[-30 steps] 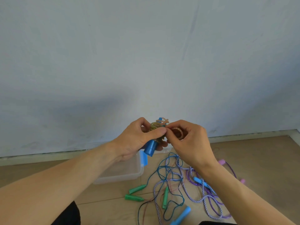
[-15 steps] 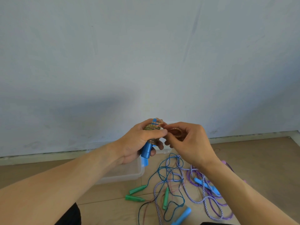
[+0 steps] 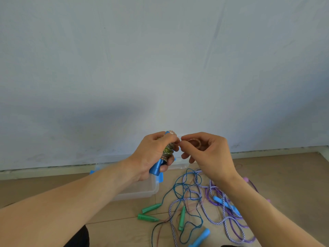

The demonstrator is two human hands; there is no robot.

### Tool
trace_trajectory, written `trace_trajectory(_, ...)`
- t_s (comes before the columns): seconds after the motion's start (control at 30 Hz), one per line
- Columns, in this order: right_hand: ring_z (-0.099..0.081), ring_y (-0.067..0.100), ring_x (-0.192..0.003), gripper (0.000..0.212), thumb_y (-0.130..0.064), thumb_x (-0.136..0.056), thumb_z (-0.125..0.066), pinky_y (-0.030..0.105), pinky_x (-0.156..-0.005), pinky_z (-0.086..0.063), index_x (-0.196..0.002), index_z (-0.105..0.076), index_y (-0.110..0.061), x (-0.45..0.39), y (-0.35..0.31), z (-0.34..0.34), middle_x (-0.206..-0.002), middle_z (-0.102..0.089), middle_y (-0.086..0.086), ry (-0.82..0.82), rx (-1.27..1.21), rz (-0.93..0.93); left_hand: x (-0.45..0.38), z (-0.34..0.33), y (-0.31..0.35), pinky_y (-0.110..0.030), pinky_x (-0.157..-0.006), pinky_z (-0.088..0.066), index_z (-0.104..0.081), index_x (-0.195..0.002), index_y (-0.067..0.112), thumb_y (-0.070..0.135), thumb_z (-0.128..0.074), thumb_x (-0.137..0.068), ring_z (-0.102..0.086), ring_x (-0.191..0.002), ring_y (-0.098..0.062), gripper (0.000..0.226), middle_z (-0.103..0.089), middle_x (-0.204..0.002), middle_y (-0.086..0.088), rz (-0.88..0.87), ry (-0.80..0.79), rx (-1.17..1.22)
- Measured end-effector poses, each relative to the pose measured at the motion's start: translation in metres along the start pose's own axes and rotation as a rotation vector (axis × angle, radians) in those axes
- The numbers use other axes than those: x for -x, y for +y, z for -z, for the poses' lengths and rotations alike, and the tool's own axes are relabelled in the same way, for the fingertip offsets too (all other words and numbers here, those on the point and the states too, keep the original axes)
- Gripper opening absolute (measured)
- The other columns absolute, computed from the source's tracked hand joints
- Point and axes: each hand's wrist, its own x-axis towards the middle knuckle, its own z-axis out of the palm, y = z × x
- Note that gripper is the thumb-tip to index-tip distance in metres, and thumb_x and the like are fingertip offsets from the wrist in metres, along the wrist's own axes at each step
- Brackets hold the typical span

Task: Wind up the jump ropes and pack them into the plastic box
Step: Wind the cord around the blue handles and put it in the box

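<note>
My left hand grips a wound jump rope bundle with blue handles, the multicoloured cord wrapped round them, held upright in front of the wall. My right hand pinches a loop of the same cord right beside the bundle. The clear plastic box with blue latches sits on the floor below my left hand, mostly hidden by my forearm. Loose jump ropes lie tangled on the floor to the right of the box.
In the tangle are green handles, light blue handles, a purple rope and a striped white-purple rope. A pink handle lies at the right. The pale wall and baseboard stand close behind. The floor is wood.
The bundle has turned more upright in my left hand, blue handle end pointing down. My right hand has moved slightly away to the right with the loop of cord.
</note>
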Motion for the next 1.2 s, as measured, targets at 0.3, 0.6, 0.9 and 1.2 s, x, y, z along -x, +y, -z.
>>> trace_trajectory(0.3, -0.069, 0.021, -0.071, 0.020, -0.006, -0.081, -0.074, 0.028, -0.067, -0.057, -0.101, -0.073, -0.005, -0.003, 0.003, 0.003, -0.083, -0.073, 0.017, -0.128, -0.197, -0.025, 0.000, -0.003, -0.003, -0.021, -0.037, -0.032, -0.068, -0.097, 0.006, 0.006, -0.060, -0.093, -0.049, -0.050, -0.022, 0.010, -0.057, -0.070, -0.015, -0.089, 0.030, 0.023)
trace_trajectory(0.6, -0.067, 0.012, -0.067, 0.024, -0.015, -0.085, -0.071, 0.020, -0.065, -0.054, -0.109, -0.072, -0.014, -0.005, 0.009, -0.004, -0.081, -0.075, 0.003, 0.087, -0.179, 0.028, -0.001, -0.008, -0.006, -0.022, -0.038, -0.034, -0.065, -0.096, 0.006, 0.011, -0.066, -0.090, -0.052, -0.051, -0.024, 0.008, -0.060, -0.083, -0.015, -0.113, 0.067, -0.006)
trace_trajectory(0.9, -0.059, 0.012, -0.051, 0.016, -0.008, -0.086, -0.071, 0.023, -0.052, -0.051, -0.097, -0.076, -0.019, -0.008, 0.008, -0.008, -0.066, -0.069, 0.002, 0.114, -0.082, 0.151, -0.003, -0.004, -0.003, -0.023, -0.038, -0.036, -0.062, -0.104, -0.002, 0.021, -0.074, -0.084, -0.064, -0.058, -0.028, 0.032, -0.066, -0.100, -0.028, -0.109, 0.091, -0.041)
trace_trajectory(1.2, -0.062, 0.006, -0.076, 0.031, -0.006, -0.098, -0.055, 0.015, -0.067, -0.050, -0.124, -0.067, -0.015, -0.013, 0.025, -0.009, -0.092, -0.059, -0.004, -0.063, 0.413, 0.372, -0.004, 0.006, -0.008, -0.022, -0.047, -0.050, -0.063, -0.091, 0.015, 0.022, -0.076, -0.084, -0.067, -0.056, -0.017, 0.016, -0.065, -0.082, -0.001, -0.349, 0.215, -0.493)
